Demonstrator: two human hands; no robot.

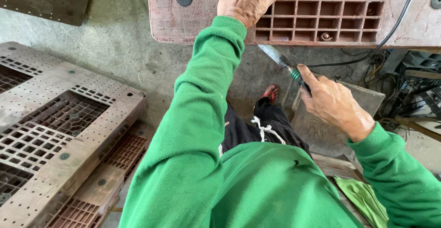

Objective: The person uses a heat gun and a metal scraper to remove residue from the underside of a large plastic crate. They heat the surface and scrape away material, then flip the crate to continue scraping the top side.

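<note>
While left hand (245, 0) steadies pallet (183, 21), right hand (333, 101) grips scraper (281, 60)

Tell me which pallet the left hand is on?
The reddish pallet at the top of the view, standing apart: the left hand rests on its open grid. The brown pallets stacked at lower left are untouched. The right hand holds a green-handled tool.

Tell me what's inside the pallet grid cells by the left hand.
Several cells of the pallet show round bolt heads; most look empty. The left hand covers the cells nearest it.
</note>
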